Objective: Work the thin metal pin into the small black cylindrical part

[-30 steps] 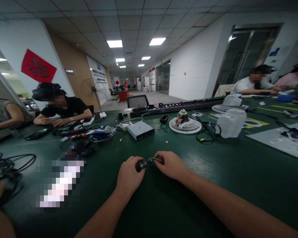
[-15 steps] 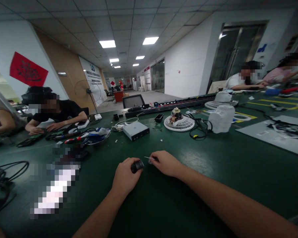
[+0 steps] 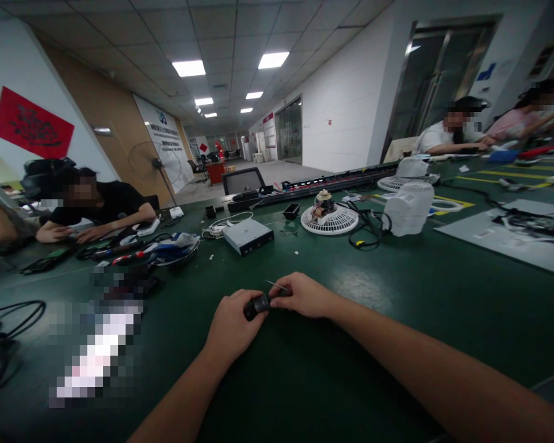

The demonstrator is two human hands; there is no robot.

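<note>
My left hand [image 3: 233,326] is closed around a small black cylindrical part [image 3: 257,305], low over the green table [image 3: 397,307]. My right hand [image 3: 305,295] pinches a thin metal pin [image 3: 277,285] right beside the black part, its fingertips touching that part's end. Both hands meet at the middle of the view, near the table's front.
Behind my hands lie a grey drive box [image 3: 248,235], a white fan grille with a motor [image 3: 324,218], a white fan housing [image 3: 409,208] and black cables [image 3: 9,320]. Tools [image 3: 120,252] lie at the left. Other people sit at the left [image 3: 92,206] and far right [image 3: 447,138].
My right hand has brought the thin pin back against the black part after pulling a little away. The view has tilted slightly; both hands stay in the same spot.
</note>
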